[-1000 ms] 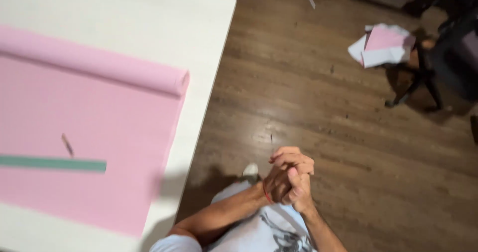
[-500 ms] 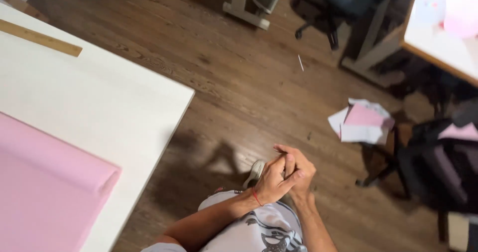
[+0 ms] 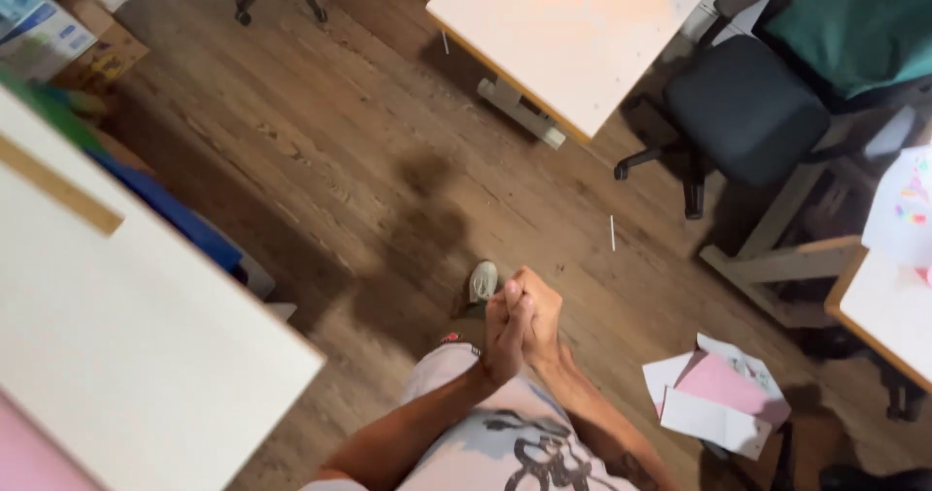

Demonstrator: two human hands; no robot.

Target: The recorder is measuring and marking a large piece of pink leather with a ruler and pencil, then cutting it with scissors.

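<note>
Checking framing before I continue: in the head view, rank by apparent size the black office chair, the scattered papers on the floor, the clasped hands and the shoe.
1. black office chair
2. scattered papers
3. clasped hands, nearer the camera, so unsure against the papers
4. shoe

White table at left, wooden ruler lying across it, pink sheet corner at its lower edge. Cardboard box top left, blue and green material stored under the table edge. Wood plank floor — a thin white stick lies on it. Second white table up top, black office chair just beside it, teal cloth over the chair back. Loose pink and white papers on the floor at right — a third table edge near them. One shoe shows on the floor.
</note>
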